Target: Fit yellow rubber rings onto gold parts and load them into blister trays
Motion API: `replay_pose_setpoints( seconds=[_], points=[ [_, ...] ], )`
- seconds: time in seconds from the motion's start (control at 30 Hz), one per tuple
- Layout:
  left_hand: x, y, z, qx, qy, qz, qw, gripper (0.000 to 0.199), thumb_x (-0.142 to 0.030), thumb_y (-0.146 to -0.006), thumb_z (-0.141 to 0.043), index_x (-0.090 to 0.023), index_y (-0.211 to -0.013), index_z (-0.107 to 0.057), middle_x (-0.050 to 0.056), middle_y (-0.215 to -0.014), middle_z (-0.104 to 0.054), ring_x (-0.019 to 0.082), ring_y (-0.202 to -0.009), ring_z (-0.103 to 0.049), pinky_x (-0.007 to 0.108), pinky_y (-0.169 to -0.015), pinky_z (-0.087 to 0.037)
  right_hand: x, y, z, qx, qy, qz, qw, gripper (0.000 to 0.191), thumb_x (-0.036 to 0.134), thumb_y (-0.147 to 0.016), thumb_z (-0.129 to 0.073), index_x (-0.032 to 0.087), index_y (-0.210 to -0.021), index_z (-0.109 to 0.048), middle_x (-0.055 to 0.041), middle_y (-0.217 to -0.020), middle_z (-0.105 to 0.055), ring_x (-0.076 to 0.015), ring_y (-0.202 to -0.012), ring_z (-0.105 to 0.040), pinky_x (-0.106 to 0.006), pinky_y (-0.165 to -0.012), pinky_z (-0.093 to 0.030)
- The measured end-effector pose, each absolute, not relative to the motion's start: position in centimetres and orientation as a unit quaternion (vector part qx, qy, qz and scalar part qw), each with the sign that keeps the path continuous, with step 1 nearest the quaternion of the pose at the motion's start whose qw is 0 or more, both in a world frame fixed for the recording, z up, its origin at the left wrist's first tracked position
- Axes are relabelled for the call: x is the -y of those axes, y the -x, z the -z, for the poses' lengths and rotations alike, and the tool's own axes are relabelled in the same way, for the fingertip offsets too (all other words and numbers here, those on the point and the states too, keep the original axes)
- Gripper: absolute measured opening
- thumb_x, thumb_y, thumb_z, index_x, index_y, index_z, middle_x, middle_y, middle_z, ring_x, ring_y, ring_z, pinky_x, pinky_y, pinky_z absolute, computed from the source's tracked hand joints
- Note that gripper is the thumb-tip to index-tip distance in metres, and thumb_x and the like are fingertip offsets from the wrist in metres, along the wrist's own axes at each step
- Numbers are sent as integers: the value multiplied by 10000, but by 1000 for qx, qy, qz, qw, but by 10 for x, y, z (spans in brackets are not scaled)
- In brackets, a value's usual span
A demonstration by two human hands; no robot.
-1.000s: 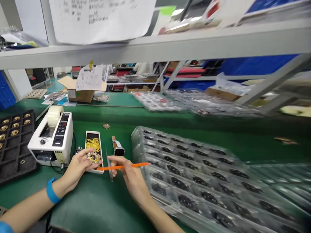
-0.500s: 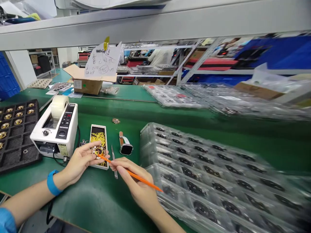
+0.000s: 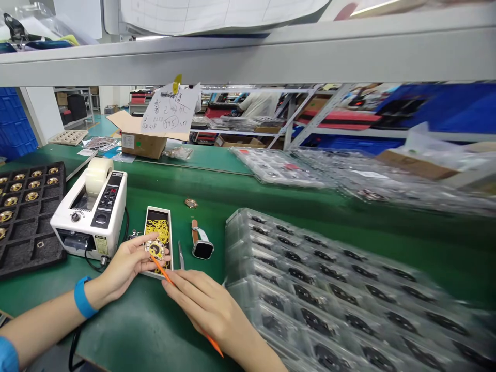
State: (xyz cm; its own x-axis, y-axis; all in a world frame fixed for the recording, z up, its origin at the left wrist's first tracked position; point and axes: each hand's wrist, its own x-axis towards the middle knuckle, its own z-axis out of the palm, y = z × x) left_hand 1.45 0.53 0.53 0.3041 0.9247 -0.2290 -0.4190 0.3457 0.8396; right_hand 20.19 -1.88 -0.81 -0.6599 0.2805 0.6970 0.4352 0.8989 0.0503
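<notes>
Between the thumb and fingers of my left hand (image 3: 126,261) is a round gold watch case (image 3: 156,249) with yellow inside, held over a white box. My right hand (image 3: 211,302) grips a thin orange stick (image 3: 160,266), its tip touching or very near the case's lower edge. Under the case lies the white box (image 3: 170,219) with yellow rings (image 3: 159,227). Metal tweezers (image 3: 181,256) rest just right of it, partly hidden behind my right hand. A smartwatch (image 3: 202,249) with a brown and light strap lies farther right. Another gold watch part (image 3: 190,203) sits behind the box.
A white tape dispenser (image 3: 93,206) stands left of my left hand, beside a black foam tray (image 3: 27,248) of gold cases. Stacked clear plastic trays (image 3: 310,289) with dark parts fill the right. An open cardboard box (image 3: 143,144) with a handwritten sheet (image 3: 170,111) stands behind.
My right hand has turned over, its back now facing up, and the stick points more steeply. The watch case is tilted flatter toward me. The whole view has shifted slightly down.
</notes>
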Motion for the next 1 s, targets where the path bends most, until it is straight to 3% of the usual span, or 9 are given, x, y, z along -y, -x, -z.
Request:
replay_pose_setpoints(
  seconds=[0.13,0.3,0.43,0.7,1.0],
  points=[
    [-5,-14,-5,-365,-339,-452,740,519,-155,-762,-660,-105,-1258,-514,107,-937,-730,234,-933,-696,366,-925,-487,18,-201,9,903,197,117,363,235,50,-886,-464,115,-1030,-638,-113,-960,-733,-205,-879,-672,-343,-697,-574],
    [-4,-16,-6,-365,-353,-453,732,673,-157,-652,-787,-117,-1266,-514,112,-999,-717,254,-981,-678,346,-913,-490,22,-199,14,825,244,55,506,251,-10,-811,-550,136,-1000,-628,-78,-782,-725,-165,-719,-671,-279,-614,-577],
    [0,-19,-3,-354,-384,-449,725,646,-162,-646,-790,-124,-1245,-551,93,-972,-723,209,-941,-678,322,-899,-509,27,-196,19,761,314,-3,568,245,-10,-801,-564,175,-939,-647,-58,-749,-708,-162,-684,-680,-270,-602,-582],
    [7,-25,4,-367,-406,-441,712,620,-162,-665,-770,-145,-1249,-563,92,-1079,-696,166,-859,-682,317,-890,-530,28,-192,21,744,339,-4,575,242,1,-804,-589,174,-962,-650,-76,-788,-724,-161,-704,-689,-263,-618,-592],
    [7,-26,2,-372,-367,-439,731,632,-159,-634,-793,-116,-1220,-560,84,-1004,-705,162,-904,-662,290,-867,-537,24,-191,27,771,315,39,553,300,-2,-805,-600,161,-1055,-629,-79,-817,-735,-165,-746,-694,-284,-670,-610]
  ],
)
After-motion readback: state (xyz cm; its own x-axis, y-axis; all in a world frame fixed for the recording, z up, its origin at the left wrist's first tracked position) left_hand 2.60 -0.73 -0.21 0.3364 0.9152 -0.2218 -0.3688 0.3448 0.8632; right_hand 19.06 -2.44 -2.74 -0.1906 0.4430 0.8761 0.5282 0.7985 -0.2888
